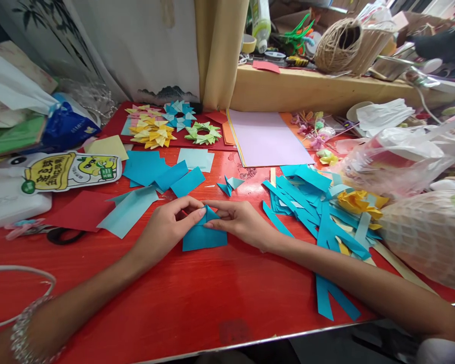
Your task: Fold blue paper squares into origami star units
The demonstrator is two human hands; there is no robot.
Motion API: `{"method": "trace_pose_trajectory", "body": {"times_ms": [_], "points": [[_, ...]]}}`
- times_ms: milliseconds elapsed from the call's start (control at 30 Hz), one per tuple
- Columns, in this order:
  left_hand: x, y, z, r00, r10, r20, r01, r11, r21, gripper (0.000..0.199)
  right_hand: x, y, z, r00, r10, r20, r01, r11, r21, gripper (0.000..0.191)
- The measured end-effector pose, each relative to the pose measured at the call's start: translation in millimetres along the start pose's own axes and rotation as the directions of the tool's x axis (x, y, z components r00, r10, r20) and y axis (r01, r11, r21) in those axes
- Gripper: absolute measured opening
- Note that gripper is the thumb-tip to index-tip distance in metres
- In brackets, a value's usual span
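A blue sheet of paper, its top corners folded to a point, is held just above the red table. My left hand pinches its upper left side between thumb and fingers. On the upper right side, my right hand grips the same paper, fingers pressed together near the peak. Just beyond my hands lies a small folded blue piece. Blue sheets and a creased light blue sheet are spread to the left of it.
Blue strips are heaped at right beside a netted bundle. Folded paper rings and a lilac sheet lie at the back. On the left are a red sheet, scissors, a snack pouch and a white cable.
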State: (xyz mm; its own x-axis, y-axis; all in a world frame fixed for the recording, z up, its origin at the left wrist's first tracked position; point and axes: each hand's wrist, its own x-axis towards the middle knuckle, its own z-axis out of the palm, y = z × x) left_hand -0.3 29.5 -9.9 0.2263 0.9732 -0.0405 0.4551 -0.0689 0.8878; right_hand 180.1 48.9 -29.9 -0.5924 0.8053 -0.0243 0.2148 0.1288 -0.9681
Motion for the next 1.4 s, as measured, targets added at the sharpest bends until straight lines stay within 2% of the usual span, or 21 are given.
{"method": "trace_pose_trajectory", "body": {"times_ms": [100, 167, 300, 533, 833, 1000, 1067, 1200, 1300, 1400], "points": [[-1.3, 2.4, 0.8, 0.999, 0.000, -0.036, 0.001, 1.000, 0.030, 0.029, 0.7, -1.2, -0.2, 1.000, 0.010, 0.019, -0.011, 1.000, 0.023, 0.047], [-1.5, 2.7, 1.7, 0.999, 0.012, -0.053, -0.009, 0.999, 0.044, 0.030, 0.9, -0.6, -0.1, 0.999, 0.015, 0.037, -0.016, 1.000, 0.017, 0.043], [-0.9, 0.9, 2.8, 0.995, 0.079, -0.061, -0.073, 0.993, 0.095, 0.025, 0.2, 1.8, 0.5, 0.998, -0.015, 0.068, 0.016, 1.000, -0.006, 0.034], [-2.8, -1.9, 2.1, 0.973, 0.205, -0.109, -0.179, 0.962, 0.205, 0.026, -0.3, -0.1, -0.4, 0.997, -0.062, 0.050, 0.065, 0.997, -0.052, 0.034], [0.4, -4.0, 1.9, 0.984, 0.167, -0.064, -0.152, 0.969, 0.196, 0.028, -2.3, -1.1, 1.6, 0.999, -0.047, -0.028, 0.045, 0.997, -0.058, 0.040], [-0.4, -1.9, 1.9, 0.995, 0.060, -0.082, -0.055, 0.997, 0.060, 0.024, -3.5, -3.2, 1.7, 0.996, -0.002, -0.091, 0.004, 1.000, 0.022, 0.038], [-0.8, -1.1, 1.6, 0.990, 0.011, -0.140, -0.015, 1.000, -0.027, 0.023, -3.2, -4.3, 1.4, 0.991, 0.011, -0.137, 0.003, 0.995, 0.097, 0.034], [0.7, -2.1, -0.1, 0.964, -0.059, -0.259, -0.006, 0.970, -0.242, 0.020, -1.0, -5.0, 1.5, 0.982, 0.011, -0.190, 0.045, 0.956, 0.290, 0.022], [1.5, -2.8, 0.5, 0.967, -0.107, -0.233, 0.016, 0.931, -0.364, 0.020, 0.7, -2.4, 2.0, 0.980, -0.011, -0.200, 0.083, 0.931, 0.356, 0.022], [0.4, -1.7, 4.0, 0.985, -0.124, -0.122, 0.066, 0.915, -0.398, 0.020, 0.9, 1.3, 2.1, 0.969, -0.009, -0.248, 0.084, 0.952, 0.294, 0.031]]}}
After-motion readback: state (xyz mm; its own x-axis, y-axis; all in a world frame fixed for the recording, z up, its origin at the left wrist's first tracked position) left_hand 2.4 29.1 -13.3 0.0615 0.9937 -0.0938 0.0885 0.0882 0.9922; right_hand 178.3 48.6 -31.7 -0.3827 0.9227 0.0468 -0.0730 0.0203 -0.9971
